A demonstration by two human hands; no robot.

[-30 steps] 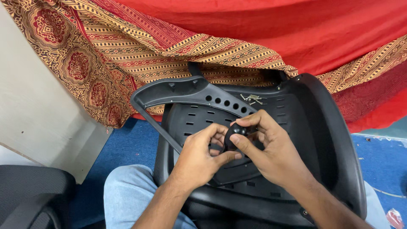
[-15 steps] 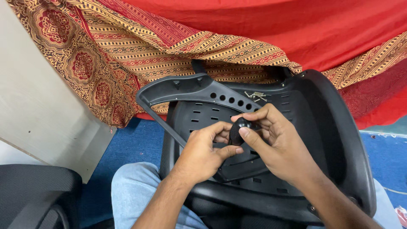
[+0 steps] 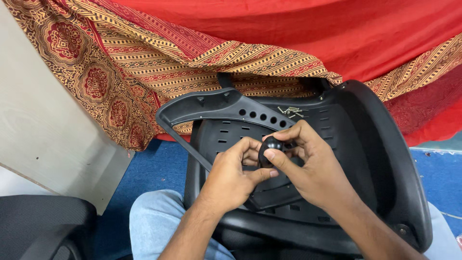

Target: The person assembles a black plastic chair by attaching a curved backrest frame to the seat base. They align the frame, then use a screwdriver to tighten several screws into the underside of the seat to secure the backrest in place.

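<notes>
- Black plastic chair shell (image 3: 385, 159) lies across the person's lap, red patterned cloth (image 3: 144, 62) far behind.
- Right hand (image 3: 313, 168) and left hand (image 3: 236, 173) meet over shell centre.
- Round black knob (image 3: 270, 146) pinched closed between both grips; right thumb lies nearer.
- Loose screws (image 3: 290, 111) rest just beyond, far side.

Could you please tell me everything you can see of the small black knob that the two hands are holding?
The black knob is small, rounded and smooth, and looks like glossy plastic with a faint highlight on top. Only its upper dome shows; the rest is hidden by fingers. The left hand cups it from below and the side, and the right hand pinches it, thumb across its front. It sits just above the slotted black plastic chair shell, which lies across the person's lap.
</notes>
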